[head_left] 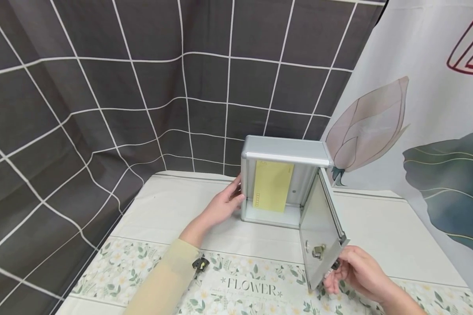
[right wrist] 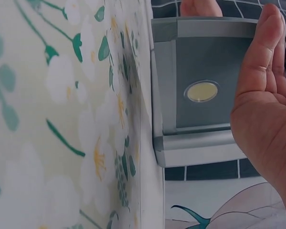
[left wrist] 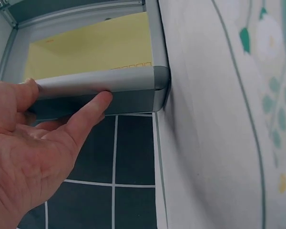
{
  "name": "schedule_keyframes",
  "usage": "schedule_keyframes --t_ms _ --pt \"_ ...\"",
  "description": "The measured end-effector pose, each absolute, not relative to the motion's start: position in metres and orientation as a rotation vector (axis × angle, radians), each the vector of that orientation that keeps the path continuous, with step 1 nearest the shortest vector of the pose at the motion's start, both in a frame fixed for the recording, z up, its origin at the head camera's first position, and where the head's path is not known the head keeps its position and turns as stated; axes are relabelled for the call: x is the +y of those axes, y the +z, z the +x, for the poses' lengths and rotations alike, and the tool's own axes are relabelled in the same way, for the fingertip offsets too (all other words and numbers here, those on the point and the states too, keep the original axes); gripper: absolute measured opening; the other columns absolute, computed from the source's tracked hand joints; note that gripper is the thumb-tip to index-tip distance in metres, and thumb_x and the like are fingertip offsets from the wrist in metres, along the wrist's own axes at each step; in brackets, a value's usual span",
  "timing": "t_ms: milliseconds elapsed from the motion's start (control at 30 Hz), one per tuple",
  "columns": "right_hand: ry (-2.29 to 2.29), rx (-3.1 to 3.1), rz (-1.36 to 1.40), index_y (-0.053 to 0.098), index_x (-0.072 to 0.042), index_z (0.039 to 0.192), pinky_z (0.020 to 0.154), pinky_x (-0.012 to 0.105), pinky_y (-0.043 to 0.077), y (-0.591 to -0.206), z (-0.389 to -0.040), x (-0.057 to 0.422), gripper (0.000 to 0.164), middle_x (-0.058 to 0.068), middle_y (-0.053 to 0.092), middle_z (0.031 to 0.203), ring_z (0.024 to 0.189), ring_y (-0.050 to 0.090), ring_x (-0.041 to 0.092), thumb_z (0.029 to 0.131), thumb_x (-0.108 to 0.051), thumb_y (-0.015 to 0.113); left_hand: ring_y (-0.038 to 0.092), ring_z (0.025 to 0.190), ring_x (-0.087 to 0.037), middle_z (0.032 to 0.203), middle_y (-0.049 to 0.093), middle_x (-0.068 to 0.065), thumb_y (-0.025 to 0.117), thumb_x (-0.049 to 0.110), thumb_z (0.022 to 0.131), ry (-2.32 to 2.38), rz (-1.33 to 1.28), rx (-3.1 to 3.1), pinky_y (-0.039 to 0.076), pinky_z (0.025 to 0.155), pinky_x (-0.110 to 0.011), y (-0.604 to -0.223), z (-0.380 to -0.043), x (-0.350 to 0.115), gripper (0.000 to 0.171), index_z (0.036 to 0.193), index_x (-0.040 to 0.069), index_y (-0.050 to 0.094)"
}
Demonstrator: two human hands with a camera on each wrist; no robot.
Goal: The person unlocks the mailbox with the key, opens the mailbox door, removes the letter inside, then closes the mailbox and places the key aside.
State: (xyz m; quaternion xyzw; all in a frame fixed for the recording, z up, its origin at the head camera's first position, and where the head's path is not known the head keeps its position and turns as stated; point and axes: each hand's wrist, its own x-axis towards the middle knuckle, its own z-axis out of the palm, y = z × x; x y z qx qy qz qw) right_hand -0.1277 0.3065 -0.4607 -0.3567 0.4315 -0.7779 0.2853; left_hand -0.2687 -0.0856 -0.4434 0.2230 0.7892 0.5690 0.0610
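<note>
A silver metal letter box (head_left: pixel 287 148) stands on the table with its door (head_left: pixel 322 223) swung out to the front right. Inside, a yellow envelope (head_left: pixel 273 186) leans upright against the back wall. My left hand (head_left: pixel 222 203) rests against the box's left side, thumb at the front edge; the left wrist view shows its fingers extended along the outer wall. At the door's free edge is my right hand (head_left: pixel 360 271), its fingers around the black-headed key (head_left: pixel 336 264) at the lock (head_left: pixel 319 251). The right wrist view shows a round window (right wrist: pixel 202 91) in the door.
A white cloth with a flower band (head_left: pixel 252 286) covers the table (head_left: pixel 181 192). Behind the box hangs a dark curtain with a white grid (head_left: pixel 205 78). A white curtain with leaf and petal prints (head_left: pixel 368 127) hangs at the right.
</note>
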Motion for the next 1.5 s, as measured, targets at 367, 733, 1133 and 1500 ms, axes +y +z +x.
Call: schedule_keyframes --t_ms 367,733,1133,1500 --pt "-2.061 1.136 -1.024 0.062 0.025 0.131 0.084 0.032 0.070 -0.463 -0.129 0.310 0.077 0.020 0.082 0.117 0.100 0.083 0.024 0.104 0.010 -0.009 0.048 0.157 -0.036 0.177 0.041 -0.011 0.063 0.032 0.116 1.610 0.667 2.565 0.042 0.129 -0.054 -0.427 -0.264 -0.090 0.071 0.178 0.020 0.031" --pt "-2.052 1.156 -1.019 0.062 0.024 0.130 0.083 0.032 0.070 -0.461 -0.131 0.310 0.077 0.020 0.082 0.116 0.099 0.083 0.024 0.104 0.010 -0.010 0.073 0.112 -0.026 0.120 0.076 -0.007 0.071 0.024 0.111 1.862 0.638 2.736 0.067 0.092 -0.040 -0.382 -0.233 -0.089 0.025 0.129 0.005 0.072" --pt "-2.042 1.135 -0.972 0.063 0.021 0.133 0.085 0.030 0.069 -0.459 -0.129 0.312 0.079 0.017 0.082 0.118 0.100 0.083 0.023 0.109 0.005 -0.011 0.071 0.124 -0.024 0.129 0.073 -0.010 0.066 0.022 0.113 1.662 0.899 2.680 0.060 0.111 -0.034 -0.386 -0.209 -0.056 0.036 0.141 -0.001 0.065" --pt "-2.042 1.131 -0.994 0.061 0.023 0.133 0.085 0.029 0.069 -0.459 -0.131 0.312 0.078 0.018 0.082 0.118 0.101 0.083 0.023 0.107 0.007 -0.011 0.063 0.142 -0.033 0.153 0.064 -0.018 0.064 0.034 0.115 1.629 0.802 2.638 0.051 0.123 -0.045 -0.409 -0.215 -0.038 0.060 0.157 -0.007 0.052"
